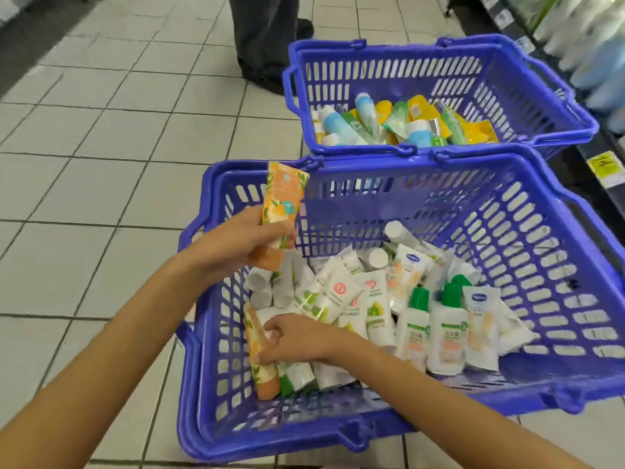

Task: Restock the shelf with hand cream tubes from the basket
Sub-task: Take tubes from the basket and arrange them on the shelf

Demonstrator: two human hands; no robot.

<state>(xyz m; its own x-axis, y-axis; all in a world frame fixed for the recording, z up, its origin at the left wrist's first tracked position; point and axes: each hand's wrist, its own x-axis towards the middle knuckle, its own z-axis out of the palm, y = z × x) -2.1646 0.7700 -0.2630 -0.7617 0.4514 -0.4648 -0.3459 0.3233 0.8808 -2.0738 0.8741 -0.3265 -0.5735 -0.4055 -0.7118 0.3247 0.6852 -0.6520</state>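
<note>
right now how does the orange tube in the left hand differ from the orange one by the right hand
The held tube stands upright, crimp up, raised above the pile, gripped by the left hand; the lying tube rests flat in the basket, cap toward the camera, fingers of the right hand curled on it. Both share the orange leafy print.
</note>
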